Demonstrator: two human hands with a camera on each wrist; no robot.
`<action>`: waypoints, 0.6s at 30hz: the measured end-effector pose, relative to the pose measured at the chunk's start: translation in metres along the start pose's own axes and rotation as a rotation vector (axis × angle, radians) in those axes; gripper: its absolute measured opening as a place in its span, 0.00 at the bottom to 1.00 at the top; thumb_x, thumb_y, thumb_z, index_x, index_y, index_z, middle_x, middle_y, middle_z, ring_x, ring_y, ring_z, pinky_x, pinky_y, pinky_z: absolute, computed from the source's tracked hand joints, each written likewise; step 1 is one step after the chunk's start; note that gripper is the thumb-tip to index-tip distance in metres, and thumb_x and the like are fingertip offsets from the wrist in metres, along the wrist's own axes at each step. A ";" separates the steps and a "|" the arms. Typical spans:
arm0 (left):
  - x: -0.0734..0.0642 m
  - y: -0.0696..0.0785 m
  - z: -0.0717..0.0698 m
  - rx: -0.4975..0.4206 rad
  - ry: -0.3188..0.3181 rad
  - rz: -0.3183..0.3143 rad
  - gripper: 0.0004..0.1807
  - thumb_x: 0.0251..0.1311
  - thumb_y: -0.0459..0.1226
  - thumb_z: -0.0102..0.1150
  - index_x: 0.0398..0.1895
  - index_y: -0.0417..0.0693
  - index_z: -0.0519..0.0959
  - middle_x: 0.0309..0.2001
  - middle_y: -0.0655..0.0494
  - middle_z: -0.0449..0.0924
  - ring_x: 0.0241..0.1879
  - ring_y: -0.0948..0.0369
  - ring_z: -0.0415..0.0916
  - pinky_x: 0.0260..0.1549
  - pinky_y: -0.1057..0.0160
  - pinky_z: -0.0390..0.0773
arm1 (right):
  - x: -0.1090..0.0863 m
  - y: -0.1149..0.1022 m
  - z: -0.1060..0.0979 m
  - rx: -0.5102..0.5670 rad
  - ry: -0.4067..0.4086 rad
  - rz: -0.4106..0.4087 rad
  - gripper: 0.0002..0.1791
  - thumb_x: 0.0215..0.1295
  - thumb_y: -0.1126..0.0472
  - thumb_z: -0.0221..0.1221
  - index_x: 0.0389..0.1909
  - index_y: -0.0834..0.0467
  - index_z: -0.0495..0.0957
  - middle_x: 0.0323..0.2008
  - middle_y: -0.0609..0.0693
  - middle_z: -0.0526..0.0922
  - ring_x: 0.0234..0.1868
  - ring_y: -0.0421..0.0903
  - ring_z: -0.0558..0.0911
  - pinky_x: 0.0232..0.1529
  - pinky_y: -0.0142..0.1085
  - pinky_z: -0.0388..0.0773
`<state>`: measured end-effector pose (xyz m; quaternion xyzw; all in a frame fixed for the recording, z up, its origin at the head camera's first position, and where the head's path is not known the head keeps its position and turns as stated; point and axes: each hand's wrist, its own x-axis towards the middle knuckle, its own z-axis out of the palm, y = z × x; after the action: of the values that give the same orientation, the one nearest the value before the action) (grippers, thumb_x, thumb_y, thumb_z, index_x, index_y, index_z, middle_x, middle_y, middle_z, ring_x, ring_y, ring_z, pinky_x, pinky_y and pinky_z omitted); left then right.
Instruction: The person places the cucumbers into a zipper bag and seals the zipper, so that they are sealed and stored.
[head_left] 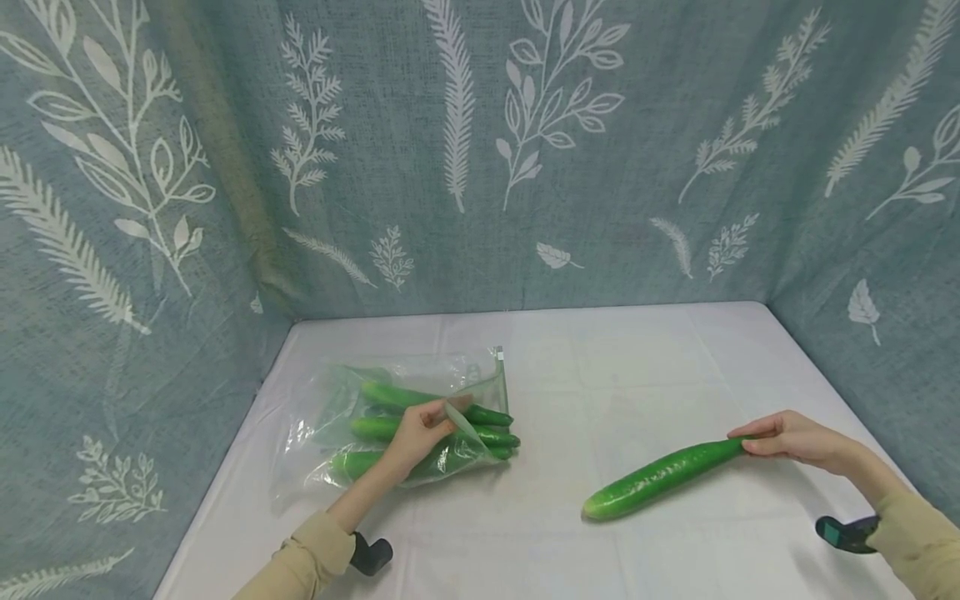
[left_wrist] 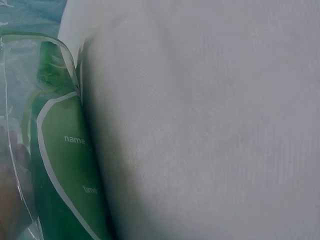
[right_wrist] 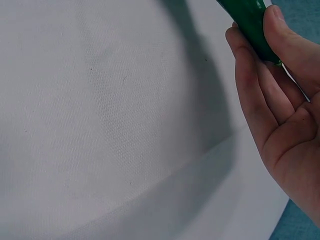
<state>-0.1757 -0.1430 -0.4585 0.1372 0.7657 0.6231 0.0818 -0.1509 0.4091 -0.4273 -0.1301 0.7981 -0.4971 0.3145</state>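
On the left of the table lies a clear zip bag (head_left: 300, 433), its open mouth facing right. Three green cucumbers (head_left: 378, 428) lie inside, their darker ends poking out at the mouth. My left hand (head_left: 415, 432) pinches the bag's upper layer near that opening. In the left wrist view, the bag's green label (left_wrist: 70, 155) reads "name" and "time". On the right, my right hand (head_left: 798, 442) pinches the stem end of another cucumber (head_left: 660, 479) between thumb and fingers. That cucumber slants down to the left, its pale end low over the table.
A white cloth covers the table (head_left: 555, 567). Blue-grey curtains (head_left: 637, 242) with white leaf prints stand along the back and both sides. Dark wrist devices sit under both cuffs, the right one (head_left: 847, 534) just above the cloth.
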 end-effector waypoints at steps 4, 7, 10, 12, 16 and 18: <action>0.001 0.000 0.000 -0.031 0.076 -0.065 0.11 0.56 0.29 0.60 0.43 0.33 0.80 0.58 0.43 0.76 0.66 0.47 0.65 0.68 0.46 0.63 | 0.000 0.002 0.001 0.014 -0.007 0.001 0.16 0.69 0.62 0.53 0.53 0.63 0.78 0.42 0.29 0.82 0.43 0.28 0.80 0.43 0.25 0.81; 0.002 -0.002 0.000 -0.058 0.114 -0.104 0.08 0.55 0.28 0.60 0.38 0.35 0.81 0.57 0.44 0.76 0.66 0.47 0.66 0.67 0.48 0.64 | 0.001 0.004 0.001 0.014 -0.011 0.001 0.17 0.69 0.62 0.53 0.54 0.67 0.76 0.43 0.29 0.82 0.43 0.28 0.80 0.43 0.25 0.81; 0.003 -0.003 -0.001 -0.095 0.121 -0.126 0.09 0.57 0.28 0.59 0.40 0.35 0.80 0.58 0.44 0.76 0.66 0.49 0.66 0.66 0.52 0.66 | 0.002 0.006 0.002 0.003 -0.006 0.001 0.20 0.69 0.62 0.53 0.54 0.73 0.72 0.43 0.29 0.82 0.42 0.28 0.80 0.42 0.25 0.81; 0.003 -0.002 -0.001 -0.117 0.107 -0.126 0.12 0.58 0.28 0.57 0.44 0.33 0.79 0.59 0.44 0.75 0.66 0.50 0.65 0.66 0.55 0.67 | 0.002 0.007 0.002 -0.004 0.000 -0.001 0.21 0.68 0.62 0.53 0.54 0.75 0.71 0.42 0.28 0.81 0.42 0.27 0.80 0.42 0.25 0.81; 0.003 -0.002 -0.001 -0.140 0.092 -0.125 0.14 0.60 0.30 0.57 0.46 0.30 0.76 0.60 0.44 0.73 0.68 0.51 0.63 0.68 0.54 0.63 | 0.002 0.009 0.002 0.012 -0.003 -0.011 0.17 0.68 0.63 0.53 0.54 0.67 0.76 0.43 0.28 0.82 0.42 0.28 0.80 0.42 0.25 0.81; 0.003 -0.002 -0.001 -0.136 0.095 -0.127 0.14 0.60 0.31 0.58 0.46 0.29 0.76 0.60 0.44 0.73 0.69 0.50 0.62 0.69 0.51 0.61 | 0.002 0.009 0.002 0.019 -0.005 -0.011 0.17 0.68 0.63 0.53 0.54 0.67 0.76 0.43 0.28 0.82 0.42 0.28 0.80 0.42 0.25 0.81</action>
<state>-0.1795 -0.1437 -0.4600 0.0529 0.7318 0.6730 0.0937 -0.1502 0.4112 -0.4368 -0.1328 0.7919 -0.5059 0.3152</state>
